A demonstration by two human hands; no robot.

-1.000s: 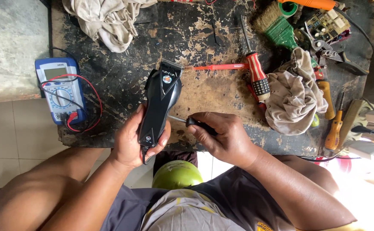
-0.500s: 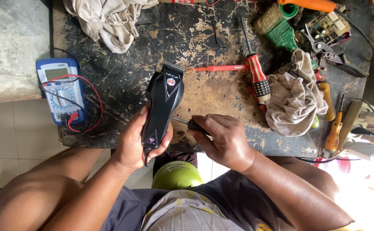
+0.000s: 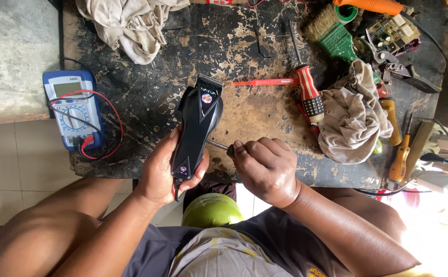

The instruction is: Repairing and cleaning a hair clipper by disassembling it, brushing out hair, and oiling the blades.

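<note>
two hands grip: left hand (image 3: pixel 162 172) clamps a glossy black hair clipper (image 3: pixel 196 131), right hand (image 3: pixel 265 169) seemingly pinches a screwdriver (image 3: pixel 219 145).

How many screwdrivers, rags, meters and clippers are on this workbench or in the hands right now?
Screwdrivers: 3, namely the red-and-white striped screwdriver, the orange screwdriver and the held screwdriver in the right hand
Rags: 2, the upper rag and the crumpled rag
Meters: 1, the blue multimeter
Clippers: 1, the black hair clipper in the left hand
Total: 7
</note>
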